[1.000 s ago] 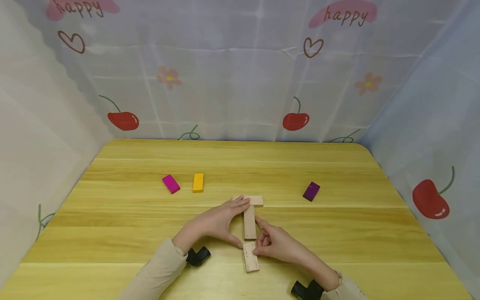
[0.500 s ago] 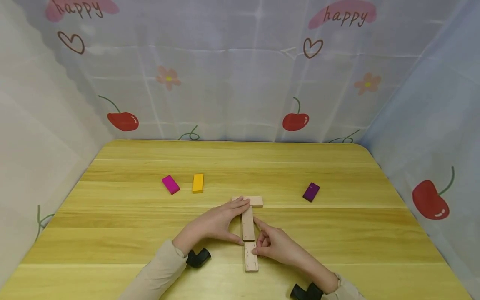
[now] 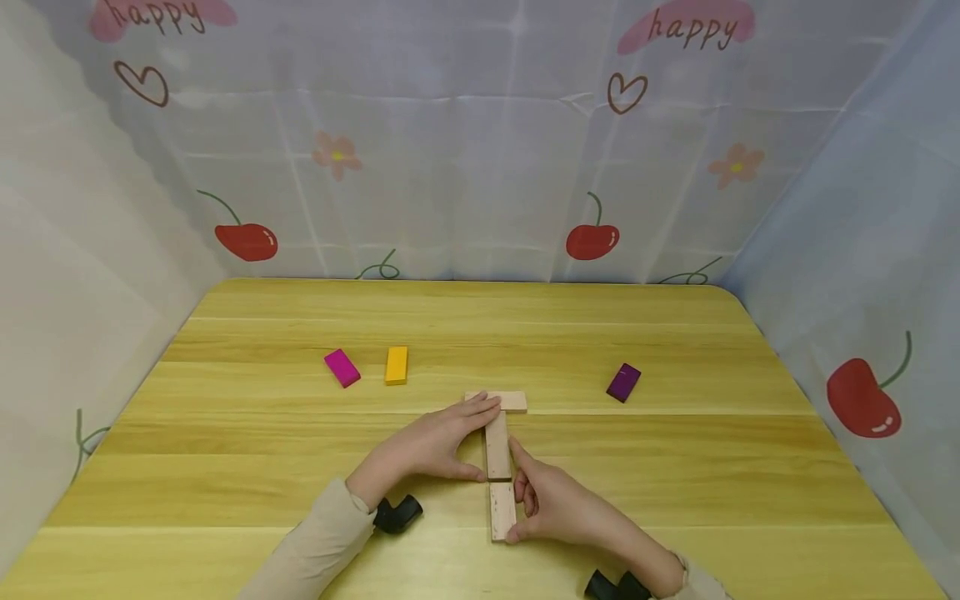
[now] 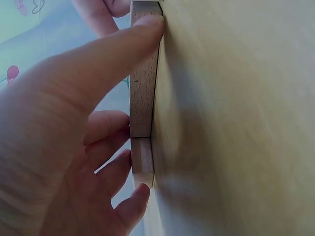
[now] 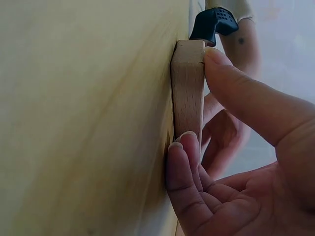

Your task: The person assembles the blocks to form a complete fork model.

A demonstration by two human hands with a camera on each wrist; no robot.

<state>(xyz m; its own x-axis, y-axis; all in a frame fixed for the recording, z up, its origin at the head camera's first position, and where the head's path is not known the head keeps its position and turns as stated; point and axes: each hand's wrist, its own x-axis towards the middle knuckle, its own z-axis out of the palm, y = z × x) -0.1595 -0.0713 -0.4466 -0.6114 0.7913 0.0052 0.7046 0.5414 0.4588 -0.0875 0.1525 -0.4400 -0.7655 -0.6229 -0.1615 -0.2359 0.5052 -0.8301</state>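
Three plain wooden blocks lie in a T on the table. One crosswise block [image 3: 514, 402] forms the far bar; a middle block [image 3: 497, 450] and a near block [image 3: 502, 510] run in line toward me. My left hand [image 3: 431, 442] rests its extended fingers over the crosswise block and the middle block's far end. Its thumb [image 4: 145, 32] presses the middle block's left side near the close end. My right hand [image 3: 558, 500] holds the near block, thumb [image 5: 231, 73] at its close corner and curled fingers at its right side. The right index finger reaches along the middle block.
Beyond the hands lie a pink block [image 3: 342, 367] and a yellow block [image 3: 396, 365] on the left, and a purple block [image 3: 623, 382] on the right. A printed curtain [image 3: 465, 183] hangs behind the table [image 3: 262, 333]. Black wrist devices [image 3: 398, 514] sit under both wrists.
The near block has straightened and now sits end to end with the middle block. My right thumb has slid from its top to its close end. The left hand has barely moved.
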